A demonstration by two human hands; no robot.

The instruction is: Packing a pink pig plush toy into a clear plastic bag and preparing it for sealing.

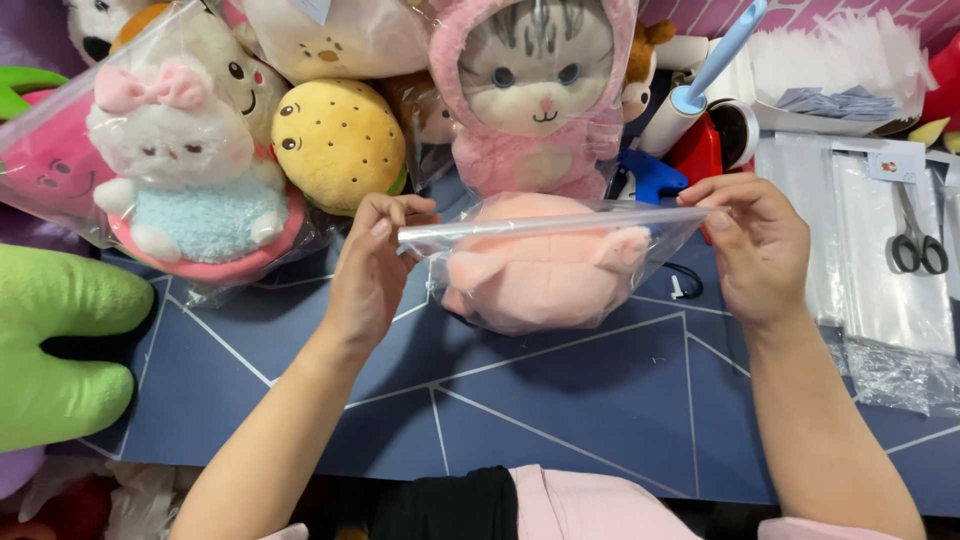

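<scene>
We have open room on the near half of the blue tabletop (560,420), between and below our forearms. Ahead, the way is walled by a row of plush toys: the bagged white plush (185,165), the yellow round plush (338,142) and the pink-hooded cat plush (535,90). At our left edge the green plush (60,345) crowds in. To our right, a stack of clear bags (885,270) with scissors (915,240) on top takes up the surface.

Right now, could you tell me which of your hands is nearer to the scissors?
Right. The right hand pinches the bag's end just left of the scissors; the left hand holds the far end.
</scene>
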